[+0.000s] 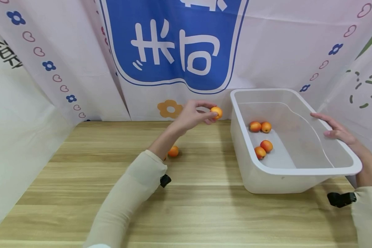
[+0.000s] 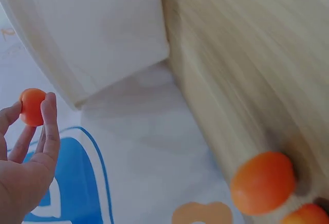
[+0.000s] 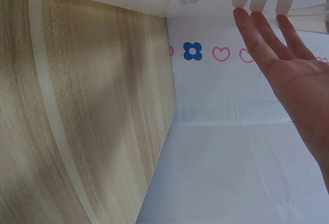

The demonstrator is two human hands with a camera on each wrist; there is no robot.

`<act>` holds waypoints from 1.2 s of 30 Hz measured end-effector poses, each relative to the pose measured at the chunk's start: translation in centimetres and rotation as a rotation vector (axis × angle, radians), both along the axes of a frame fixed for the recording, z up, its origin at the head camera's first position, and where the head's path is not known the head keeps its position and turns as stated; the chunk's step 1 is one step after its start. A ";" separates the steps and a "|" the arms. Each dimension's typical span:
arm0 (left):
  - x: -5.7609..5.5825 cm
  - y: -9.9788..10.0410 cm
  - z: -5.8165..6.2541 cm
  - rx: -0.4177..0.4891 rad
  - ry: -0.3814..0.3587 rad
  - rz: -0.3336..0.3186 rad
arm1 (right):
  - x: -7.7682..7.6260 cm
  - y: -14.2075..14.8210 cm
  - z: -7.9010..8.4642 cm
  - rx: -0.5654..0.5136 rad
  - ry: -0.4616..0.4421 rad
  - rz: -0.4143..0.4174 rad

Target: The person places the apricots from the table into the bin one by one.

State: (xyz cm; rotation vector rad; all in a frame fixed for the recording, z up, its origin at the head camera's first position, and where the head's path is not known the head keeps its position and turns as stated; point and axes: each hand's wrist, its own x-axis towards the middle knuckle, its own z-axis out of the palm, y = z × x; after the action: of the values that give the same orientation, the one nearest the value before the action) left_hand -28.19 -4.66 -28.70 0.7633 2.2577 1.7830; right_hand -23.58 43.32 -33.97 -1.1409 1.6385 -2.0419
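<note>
My left hand (image 1: 192,115) pinches a small orange fruit (image 1: 217,112) between thumb and fingertips, raised above the table just left of the bin. In the left wrist view the same fruit (image 2: 33,107) sits at the fingertips. A translucent white plastic bin (image 1: 276,177) stands on the right. Inside it lie several orange-red fruits (image 1: 266,146) in two pairs. My right hand (image 1: 344,134) holds the bin's right rim, thumb over the inner side; its fingers (image 3: 257,41) lie against the outer wall in the right wrist view.
On the wooden table (image 1: 198,213), another orange fruit (image 1: 173,151) lies beside my left forearm, which mostly hides a second one. A printed white cloth (image 1: 176,93) with a blue emblem hangs behind the table's back edge, and more cloth hangs at both sides.
</note>
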 end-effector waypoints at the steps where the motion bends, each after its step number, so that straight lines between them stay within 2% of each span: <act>1: 0.1 0.3 0.2 0.004 -0.001 -0.008 | 0.0 0.0 0.0 -0.001 0.000 0.004; 4: 0.4 1.2 0.6 0.029 -0.010 -0.024 | 0.3 -0.1 0.0 0.008 -0.015 -0.044; 7: 0.6 2.0 1.1 0.058 -0.005 -0.036 | 1.0 -0.2 0.0 0.041 -0.047 -0.171; 10: 0.8 2.6 1.5 0.071 0.010 -0.038 | 1.5 -0.5 0.1 0.062 -0.063 -0.256; 12: 1.0 3.0 1.8 0.071 0.021 -0.039 | 1.6 -0.6 0.2 0.051 -0.094 -0.254; 17: 1.5 4.0 2.1 0.092 0.013 -0.064 | 1.6 -0.8 0.4 0.009 -0.154 -0.172; 23: 2.0 5.4 2.4 0.114 0.009 -0.100 | 1.3 -0.8 0.4 0.012 -0.123 -0.173; 27: 2.1 6.4 2.7 0.094 0.028 -0.123 | 1.2 -0.7 0.4 0.016 -0.118 -0.168; 31: 2.4 7.7 3.1 0.083 0.043 -0.142 | 1.0 -0.2 0.1 0.034 -0.104 -0.202; 32: 2.5 8.0 3.2 0.080 0.042 -0.147 | 0.7 0.0 -0.2 0.014 -0.118 -0.182; 36: 2.7 9.1 3.2 0.053 0.029 -0.163 | 0.5 0.2 -0.4 0.027 -0.094 -0.205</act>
State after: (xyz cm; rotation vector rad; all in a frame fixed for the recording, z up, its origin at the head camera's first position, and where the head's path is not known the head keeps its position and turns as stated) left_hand -25.47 4.40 -25.45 0.9598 2.1058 1.7727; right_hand -23.09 43.47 -34.38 -0.8849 1.7947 -2.1529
